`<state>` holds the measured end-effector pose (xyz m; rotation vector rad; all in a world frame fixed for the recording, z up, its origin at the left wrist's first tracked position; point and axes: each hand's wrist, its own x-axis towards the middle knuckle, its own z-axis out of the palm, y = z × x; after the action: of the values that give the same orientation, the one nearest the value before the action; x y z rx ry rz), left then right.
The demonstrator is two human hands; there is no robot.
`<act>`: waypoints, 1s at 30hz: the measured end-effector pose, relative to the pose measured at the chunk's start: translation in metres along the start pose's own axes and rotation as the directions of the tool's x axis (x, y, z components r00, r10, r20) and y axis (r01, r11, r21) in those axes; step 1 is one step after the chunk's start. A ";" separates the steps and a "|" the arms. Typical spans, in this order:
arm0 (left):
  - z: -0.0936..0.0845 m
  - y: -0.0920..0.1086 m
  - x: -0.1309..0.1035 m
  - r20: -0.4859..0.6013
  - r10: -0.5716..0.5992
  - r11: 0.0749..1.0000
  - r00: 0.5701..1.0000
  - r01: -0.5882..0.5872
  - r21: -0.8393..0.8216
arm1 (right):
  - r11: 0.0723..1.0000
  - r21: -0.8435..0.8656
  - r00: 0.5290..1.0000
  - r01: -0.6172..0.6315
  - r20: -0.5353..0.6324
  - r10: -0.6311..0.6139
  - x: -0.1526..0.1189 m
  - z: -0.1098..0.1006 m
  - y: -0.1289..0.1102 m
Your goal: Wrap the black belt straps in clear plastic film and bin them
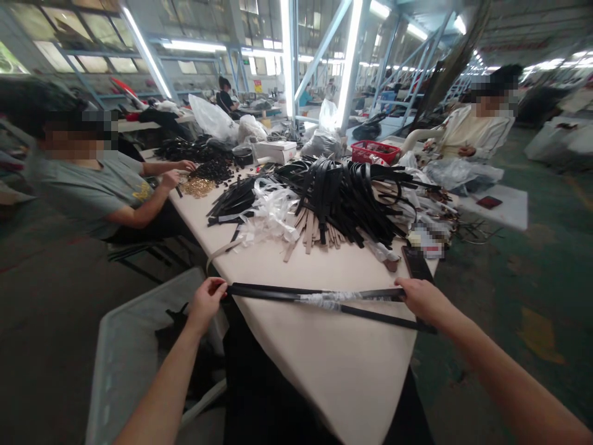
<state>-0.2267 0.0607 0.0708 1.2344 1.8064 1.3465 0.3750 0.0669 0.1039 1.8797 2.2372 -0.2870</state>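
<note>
Stretched across the near part of the table are black straps (269,290), with a clear plastic wrap (324,299) around their middle. My left hand (208,301) pinches their left end at the table's edge. At the other side my right hand (424,300) grips the end of the upper strap, while a lower strap end (384,317) runs below it to the right edge. Just beyond the straps lies a large heap of black straps (338,191), with beige strips (312,232) and white plastic film (269,213) beside it.
A white bin (125,334) with dark pieces stands at my left. One co-worker (111,198) sits at the left, near gold-coloured small parts (198,187); another person (479,133) is at the far right. A red basket (374,151) stands behind the heap. A dark phone-like object (417,264) lies near the right edge.
</note>
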 end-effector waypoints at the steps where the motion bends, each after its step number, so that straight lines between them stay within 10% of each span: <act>1: 0.006 0.000 0.001 -0.004 0.063 0.987 0.998 -0.061 0.152 | 1.000 0.000 1.000 0.012 -0.002 -0.012 0.001 -0.001 0.007; 5: 0.048 0.015 -0.017 0.035 0.349 0.785 0.936 -0.313 0.534 | 0.973 0.189 0.988 0.135 -0.104 -0.117 0.026 -0.017 -0.022; 12: 0.156 0.049 -0.060 0.350 0.368 0.727 0.861 -0.501 0.469 | 0.916 0.399 0.972 -0.031 -0.200 0.120 0.160 -0.058 -0.143; 19: 0.186 0.041 -0.041 0.276 0.310 0.793 0.910 -0.407 0.454 | 0.874 0.464 0.962 -0.146 -0.139 0.234 0.242 -0.073 -0.178; 25: 0.206 0.048 0.027 0.129 0.177 0.911 0.976 -0.212 0.353 | 0.873 0.471 0.962 -0.128 -0.157 0.225 0.229 -0.074 -0.169; 30: 0.235 0.074 0.102 -0.023 -0.099 0.965 0.995 0.102 0.241 | 0.700 0.709 0.968 0.085 -0.225 0.111 0.131 -0.061 -0.144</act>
<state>-0.0457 0.2569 0.0702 1.2403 2.0598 1.1036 0.2089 0.1829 0.1285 2.4029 2.4924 -1.1332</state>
